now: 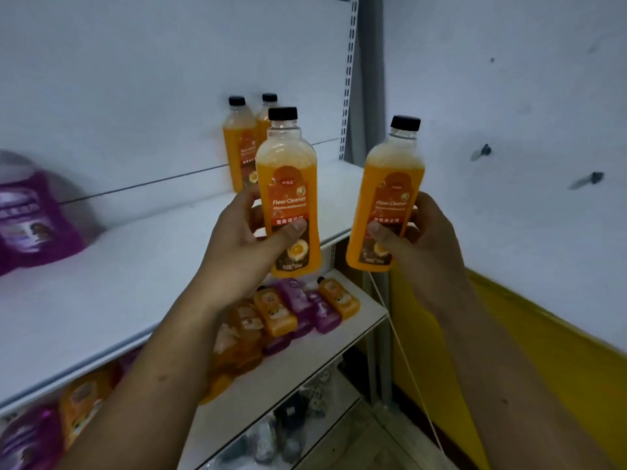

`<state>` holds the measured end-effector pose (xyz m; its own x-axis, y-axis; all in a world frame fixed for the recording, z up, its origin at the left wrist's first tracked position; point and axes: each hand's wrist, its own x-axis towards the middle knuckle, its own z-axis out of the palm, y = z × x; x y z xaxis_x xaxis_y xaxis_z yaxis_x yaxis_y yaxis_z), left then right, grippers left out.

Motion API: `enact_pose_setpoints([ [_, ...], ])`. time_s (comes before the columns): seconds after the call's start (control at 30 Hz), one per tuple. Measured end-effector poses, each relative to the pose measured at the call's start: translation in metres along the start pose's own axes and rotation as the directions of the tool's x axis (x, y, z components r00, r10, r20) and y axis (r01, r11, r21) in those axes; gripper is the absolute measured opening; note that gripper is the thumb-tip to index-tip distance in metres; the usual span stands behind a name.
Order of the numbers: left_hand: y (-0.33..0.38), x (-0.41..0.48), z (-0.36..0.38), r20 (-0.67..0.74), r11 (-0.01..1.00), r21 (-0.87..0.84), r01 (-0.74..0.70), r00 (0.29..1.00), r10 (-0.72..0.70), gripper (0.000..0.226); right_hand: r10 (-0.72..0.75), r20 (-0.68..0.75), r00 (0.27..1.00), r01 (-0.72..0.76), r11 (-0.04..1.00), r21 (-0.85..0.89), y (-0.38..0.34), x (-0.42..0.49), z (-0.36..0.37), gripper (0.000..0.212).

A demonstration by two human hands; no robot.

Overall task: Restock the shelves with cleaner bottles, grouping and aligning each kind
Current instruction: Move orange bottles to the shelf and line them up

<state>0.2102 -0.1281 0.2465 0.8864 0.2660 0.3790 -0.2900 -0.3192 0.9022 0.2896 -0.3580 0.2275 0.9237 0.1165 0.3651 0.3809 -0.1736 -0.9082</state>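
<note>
My left hand (pixel 237 242) grips an orange floor cleaner bottle (pixel 288 178) with a black cap, held upright over the right end of the white upper shelf (pixel 135 266). My right hand (pixel 420 242) grips a second orange floor cleaner bottle (pixel 390 184), upright, just past the shelf's right edge. Two more orange bottles (pixel 239 144) stand against the back panel at the shelf's far right, partly hidden behind the left-hand bottle.
A large purple jug (pixel 30 215) sits at the left of the upper shelf. On the lower shelf (pixel 359 329) lie several orange and purple bottles (pixel 298 310) mixed together. A white wall and a yellow band (pixel 543 351) close the right side.
</note>
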Motion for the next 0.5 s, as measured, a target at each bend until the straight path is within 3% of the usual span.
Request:
enact_pose_setpoints([
  [0.23,-0.020,0.058,0.008,-0.162,0.982,0.186,0.031,0.987,-0.001,0.045,-0.089,0.122,0.988,0.090,0.996,0.000,0.037,0.108,0.013,0.061],
  [0.5,-0.032,0.121,0.015,-0.384,0.922,0.347,0.170,0.923,-0.026,0.062,-0.184,0.360,0.915,0.164,0.983,0.085,0.061,0.228,0.048,0.054],
])
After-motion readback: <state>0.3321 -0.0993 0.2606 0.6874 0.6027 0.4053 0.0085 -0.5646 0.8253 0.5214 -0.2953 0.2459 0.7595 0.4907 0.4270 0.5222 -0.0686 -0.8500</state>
